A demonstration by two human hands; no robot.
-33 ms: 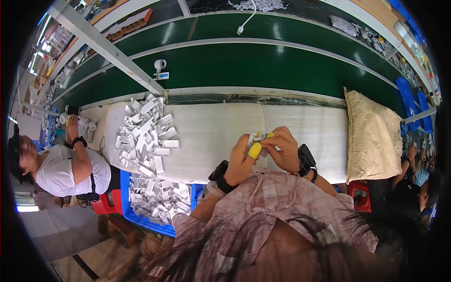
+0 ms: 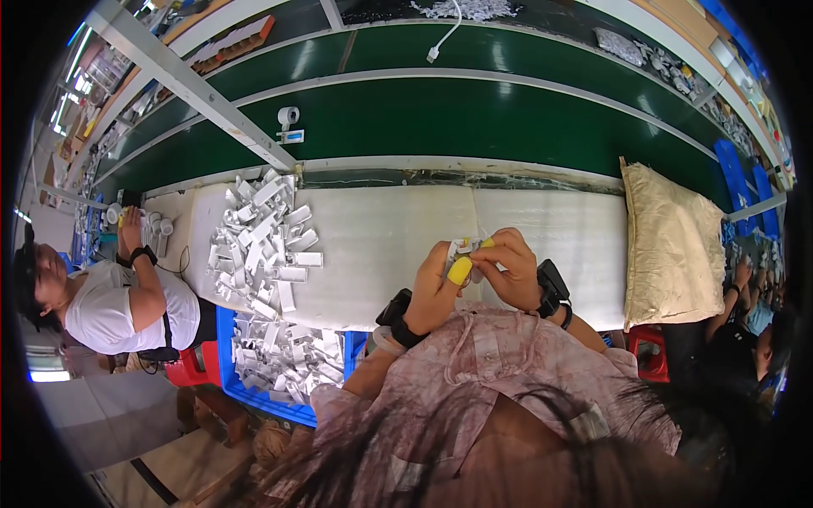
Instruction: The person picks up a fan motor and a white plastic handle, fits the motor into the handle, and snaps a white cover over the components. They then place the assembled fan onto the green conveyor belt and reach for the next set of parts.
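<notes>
My left hand (image 2: 436, 289) and my right hand (image 2: 513, 269) meet above the pale bench top. Between them is a small white plastic part (image 2: 458, 247), mostly hidden by the fingers. The left fingers are closed round it, and a yellow cover wraps the left thumb. My right thumb and forefinger pinch at its right side, where more yellow shows; what exactly they grip is too small to tell. To the left of my hands lies a heap of white plastic parts (image 2: 264, 233) on the bench (image 2: 381, 245).
A blue crate (image 2: 225, 360) with more white parts stands below the bench's left front. At the right lies a large tan sack (image 2: 673, 245). Behind the bench runs a green surface (image 2: 457, 127); a white cable (image 2: 434, 52) hangs above it. A co-worker (image 2: 127, 300) is at far left.
</notes>
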